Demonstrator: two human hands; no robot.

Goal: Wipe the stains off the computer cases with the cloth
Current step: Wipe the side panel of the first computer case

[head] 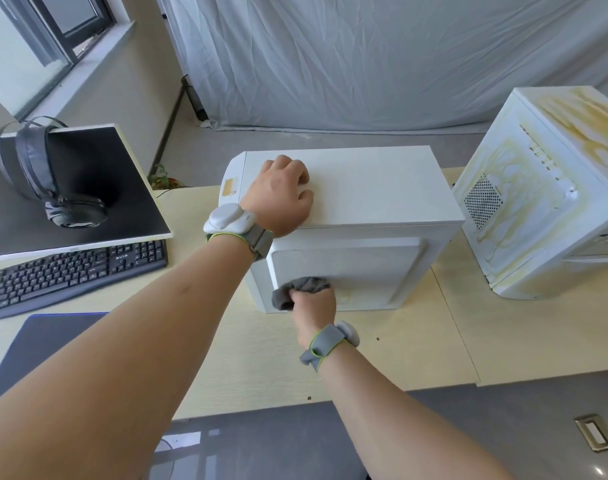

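Note:
A white computer case (372,199) stands in the middle of the pale wooden desk (417,341). My left hand (282,192) rests on its top near the left end, fingers curled over the surface. My right hand (314,304) grips a bunched grey cloth (301,289) and presses it against the lower left of the case's near side panel. A faint yellowish mark shows just right of the cloth. A second white case (545,202) stands at the right, streaked with yellow-brown stains on its top and side.
At the left stand a tilted monitor (88,174) with black headphones (53,174) hung on it, a black keyboard (77,271) and a dark mouse mat (43,344). A white sheet (365,57) hangs behind the desk. The desk's front edge runs just below my right wrist.

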